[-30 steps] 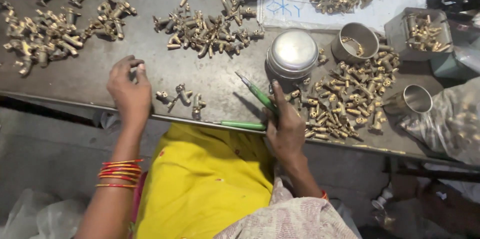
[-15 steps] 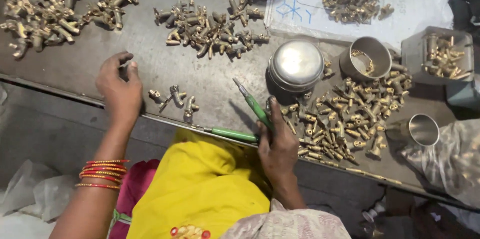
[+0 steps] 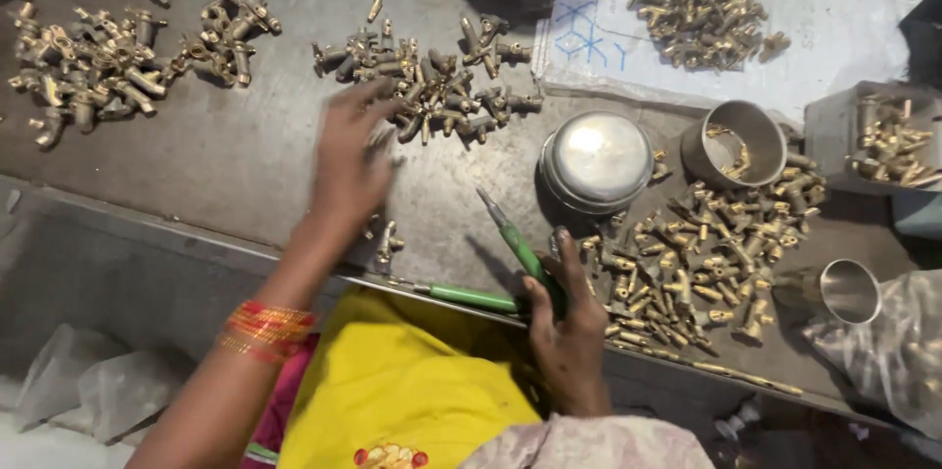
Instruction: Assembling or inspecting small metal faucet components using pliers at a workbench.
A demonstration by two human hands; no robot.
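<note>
Brass fittings (image 3: 432, 86) lie heaped mid-bench, and the blurred left hand (image 3: 348, 170) is stretched over the heap's near edge with fingers spread loosely; whether anything is gripped by it cannot be told. A green-handled screwdriver (image 3: 520, 248) is clasped in the closed right hand (image 3: 564, 317), tip slanted up toward a round steel tin (image 3: 597, 160), while a second green-handled tool (image 3: 466, 295) lies flat along the bench edge beside that hand. A larger pile of fittings (image 3: 702, 268) is spread just right of the right hand, between a steel cup (image 3: 849, 290) and an open steel bowl (image 3: 746, 135).
</note>
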